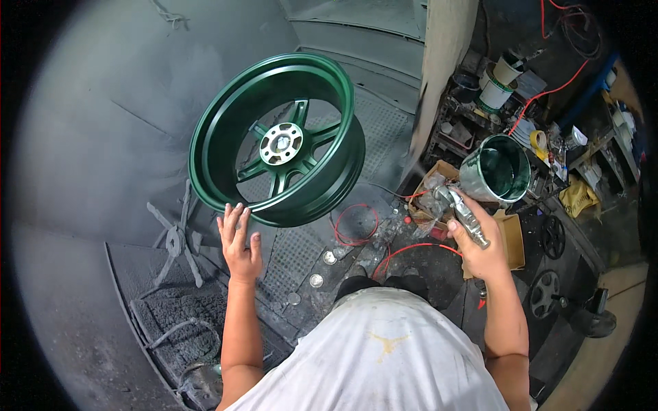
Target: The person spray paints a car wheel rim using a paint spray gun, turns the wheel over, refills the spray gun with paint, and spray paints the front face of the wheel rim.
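Observation:
A glossy green car wheel rim (348, 159) is tilted in front of me, its spokes and bare-metal hub (281, 144) facing up toward me. What holds it up is hidden. My left hand (240, 250) is raised at the rim's near lower edge with fingers spread, holding nothing. Whether the fingertips touch the edge I cannot tell. On the right, my right hand (486, 240) is wrapped round a metal spray gun (467, 218), away from the rim. A red hose (426, 245) curves along the floor below that hand.
A metal pail (475, 179) with dark green paint stands beyond my right hand, near cardboard boxes (513, 240). Cluttered shelves with cans and tape (539, 144) line the right. A grey spoked stand (177, 241) is at left, and several round lids (316, 281) lie on the floor.

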Tool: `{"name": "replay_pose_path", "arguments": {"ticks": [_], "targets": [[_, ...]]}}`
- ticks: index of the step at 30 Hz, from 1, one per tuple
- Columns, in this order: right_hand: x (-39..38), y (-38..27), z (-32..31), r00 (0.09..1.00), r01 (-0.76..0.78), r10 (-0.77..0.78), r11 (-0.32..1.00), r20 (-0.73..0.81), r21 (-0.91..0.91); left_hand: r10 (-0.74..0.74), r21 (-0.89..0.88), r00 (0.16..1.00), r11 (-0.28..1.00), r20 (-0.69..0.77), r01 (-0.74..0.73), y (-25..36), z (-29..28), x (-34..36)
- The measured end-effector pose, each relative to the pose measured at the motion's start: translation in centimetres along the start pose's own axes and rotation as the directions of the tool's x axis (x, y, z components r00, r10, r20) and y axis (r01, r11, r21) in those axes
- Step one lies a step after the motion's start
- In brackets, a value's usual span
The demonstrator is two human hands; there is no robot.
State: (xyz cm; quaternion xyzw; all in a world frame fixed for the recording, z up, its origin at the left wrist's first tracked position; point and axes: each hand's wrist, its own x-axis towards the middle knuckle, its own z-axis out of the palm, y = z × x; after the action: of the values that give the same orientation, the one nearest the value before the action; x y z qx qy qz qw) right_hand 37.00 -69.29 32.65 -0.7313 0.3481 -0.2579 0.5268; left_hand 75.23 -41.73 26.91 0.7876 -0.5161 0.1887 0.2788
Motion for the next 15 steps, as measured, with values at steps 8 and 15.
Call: {"name": "replay_pose_path", "arguments": {"ticks": [8,15], "targets": [[-2.6,-2.9,0.9,0.806,-0.361,0.232,0.922,0.545,0.142,-0.040,0.022,0.998,0.999,-0.052,0.041,-3.6,-0.7,-0.4],[0.0,-1.3,1.2,0.987,0.029,-0.029,1.000,0.157,0.006,-0.143,0.093,0.988,0.984,-0.064,0.149,-6.1,-1.7,0.6]]}}
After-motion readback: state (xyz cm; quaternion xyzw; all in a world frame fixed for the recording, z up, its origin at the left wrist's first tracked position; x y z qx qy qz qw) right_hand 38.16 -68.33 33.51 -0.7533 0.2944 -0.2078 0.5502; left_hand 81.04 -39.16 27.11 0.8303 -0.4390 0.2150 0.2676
